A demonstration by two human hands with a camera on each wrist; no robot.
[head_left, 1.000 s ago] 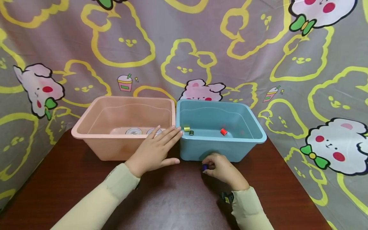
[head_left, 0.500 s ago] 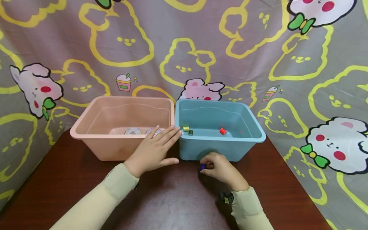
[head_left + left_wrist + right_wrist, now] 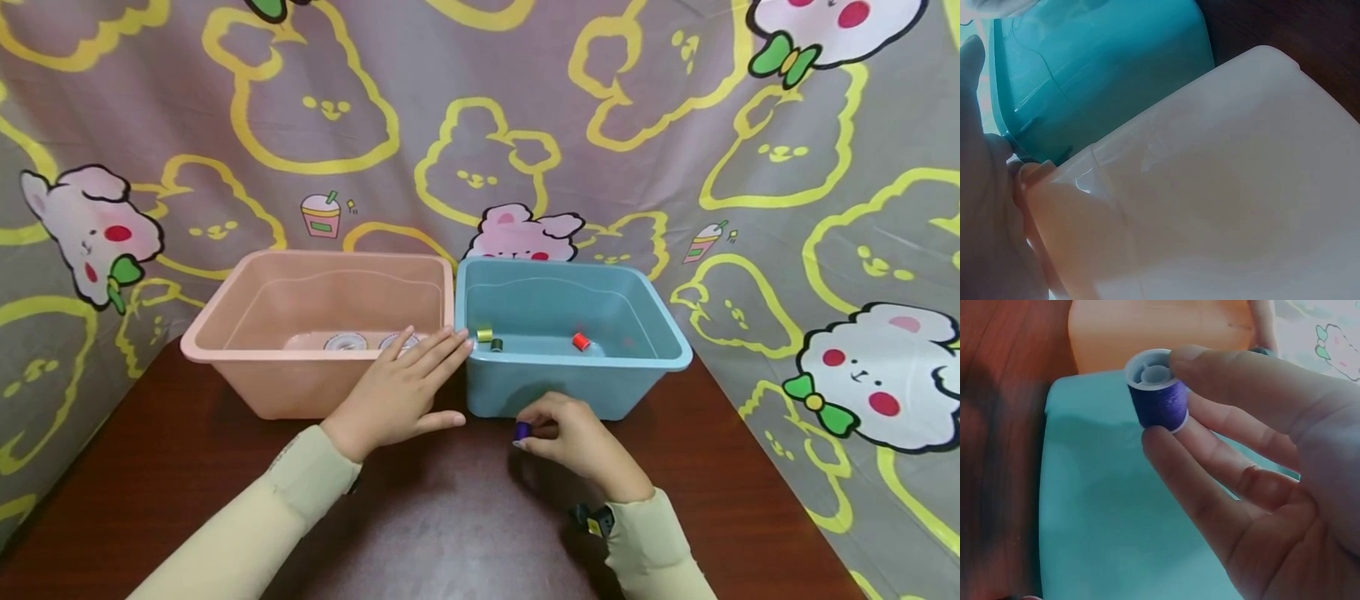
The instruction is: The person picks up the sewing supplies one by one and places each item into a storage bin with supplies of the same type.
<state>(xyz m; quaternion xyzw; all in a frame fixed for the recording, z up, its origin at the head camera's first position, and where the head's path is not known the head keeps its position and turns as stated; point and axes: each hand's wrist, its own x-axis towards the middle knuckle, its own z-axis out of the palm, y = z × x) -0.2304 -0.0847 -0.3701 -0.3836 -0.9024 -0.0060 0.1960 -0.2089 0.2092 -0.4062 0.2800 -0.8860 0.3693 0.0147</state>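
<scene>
In the head view, my right hand [image 3: 573,437] pinches a spool of purple thread [image 3: 522,431] in front of the blue bin [image 3: 495,387]. The right wrist view has the purple spool [image 3: 1163,405] between thumb and fingertips, its white hollow end showing. My left hand [image 3: 397,396] lies palm down with straight fingers across the front rim of the peach bin [image 3: 300,383], fingertips reaching the corner where both bins meet. Inside the blue bin lie a yellow-green spool [image 3: 484,334], a dark green spool [image 3: 497,345] and a red spool [image 3: 581,342].
Two flat round whitish bobbins, such as the left one [image 3: 346,342], lie in the peach bin; my left fingers partly cover the other. Both bins stand side by side on a dark wooden table [image 3: 457,525]. A cartoon-printed curtain [image 3: 360,75] hangs behind and at the sides.
My right hand has shifted slightly left with the purple spool still pinched. My left hand stays on the rim, and the head view has moved a little.
</scene>
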